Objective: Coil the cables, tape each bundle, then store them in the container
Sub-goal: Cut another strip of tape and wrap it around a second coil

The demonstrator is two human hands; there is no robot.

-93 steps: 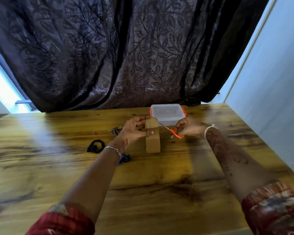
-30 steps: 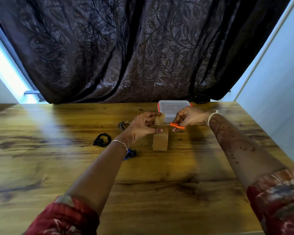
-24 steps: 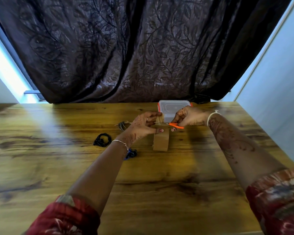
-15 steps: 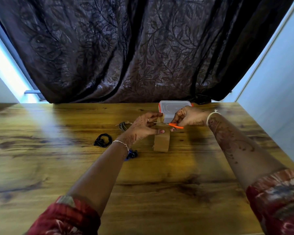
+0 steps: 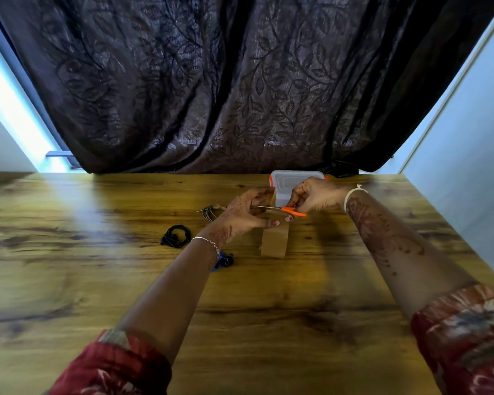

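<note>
scissors (image 5: pixel 293 211) in right hand (image 5: pixel 315 196), tape (image 5: pixel 274 243) in left hand (image 5: pixel 241 215).

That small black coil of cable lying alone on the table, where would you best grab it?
Probably from straight above, pinching across the whole black cable coil. It lies flat on the table with bare wood all round, and its loops look loose, so gripping every strand together should keep it from unravelling.
</note>
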